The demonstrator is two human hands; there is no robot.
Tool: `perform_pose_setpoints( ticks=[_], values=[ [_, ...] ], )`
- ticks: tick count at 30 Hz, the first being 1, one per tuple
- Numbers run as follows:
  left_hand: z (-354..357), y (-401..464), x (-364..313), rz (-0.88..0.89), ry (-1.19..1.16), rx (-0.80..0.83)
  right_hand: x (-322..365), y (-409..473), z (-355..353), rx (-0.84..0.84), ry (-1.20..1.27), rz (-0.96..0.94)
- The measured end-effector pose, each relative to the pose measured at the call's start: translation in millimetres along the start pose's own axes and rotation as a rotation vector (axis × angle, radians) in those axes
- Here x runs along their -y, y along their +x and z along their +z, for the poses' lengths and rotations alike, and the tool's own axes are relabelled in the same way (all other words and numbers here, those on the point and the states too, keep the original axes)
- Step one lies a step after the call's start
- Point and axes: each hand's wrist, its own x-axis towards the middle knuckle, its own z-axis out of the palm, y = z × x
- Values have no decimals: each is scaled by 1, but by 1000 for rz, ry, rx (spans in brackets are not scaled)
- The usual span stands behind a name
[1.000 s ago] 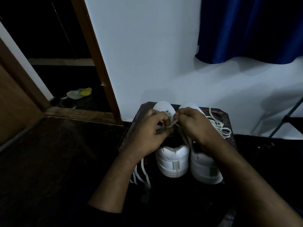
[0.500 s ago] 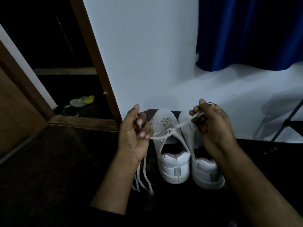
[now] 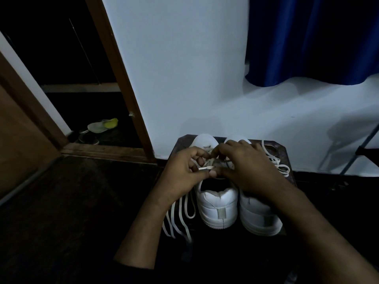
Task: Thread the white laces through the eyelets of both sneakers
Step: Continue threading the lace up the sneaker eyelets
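We see two white sneakers, the left sneaker [image 3: 217, 208] and the right sneaker [image 3: 259, 217], side by side, heels near us. Over the left one, our left hand [image 3: 182, 173] pinches a lace tip [image 3: 205, 168]; our right hand [image 3: 246, 167] curls onto the lacing, its grasp hidden.
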Motion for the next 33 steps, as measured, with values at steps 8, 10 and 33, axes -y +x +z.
perform_pose_setpoints(
  ticks=[8, 10, 33],
  values=[
    [0, 2, 1, -23, -153, 15, -3, 2, -4, -283, 31, 65],
    [0, 1, 0, -30, -145, 29, -8, 3, -7, -368, 117, 223],
    [3, 5, 12, 123, 126, 48, -3, -1, -11, -236, 44, 116]
  ],
)
